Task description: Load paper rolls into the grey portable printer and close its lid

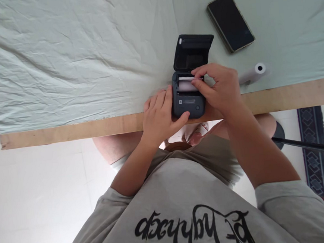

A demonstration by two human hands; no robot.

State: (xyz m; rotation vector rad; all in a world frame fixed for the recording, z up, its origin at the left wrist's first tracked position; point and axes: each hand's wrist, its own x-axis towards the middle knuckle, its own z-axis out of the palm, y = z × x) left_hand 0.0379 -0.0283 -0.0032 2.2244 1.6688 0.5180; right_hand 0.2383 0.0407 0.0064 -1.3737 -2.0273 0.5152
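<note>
A small dark portable printer (189,111) lies at the table's front edge with its lid (193,52) flipped up and back. Inside its compartment sits a white paper roll (186,86). My left hand (161,116) braces the printer's left side, the thumb over its near corner and the fingers stretched along the side. Over the right part of the compartment, my right hand (223,86) pinches the edge of the paper between thumb and forefinger. Those fingers hide the roll's right end.
Right of my right hand, a second white paper roll (255,73) lies on the pale green cloth (90,59). A black phone (231,23) in a case is farther back. The table's wooden edge (67,132) runs just in front of my body.
</note>
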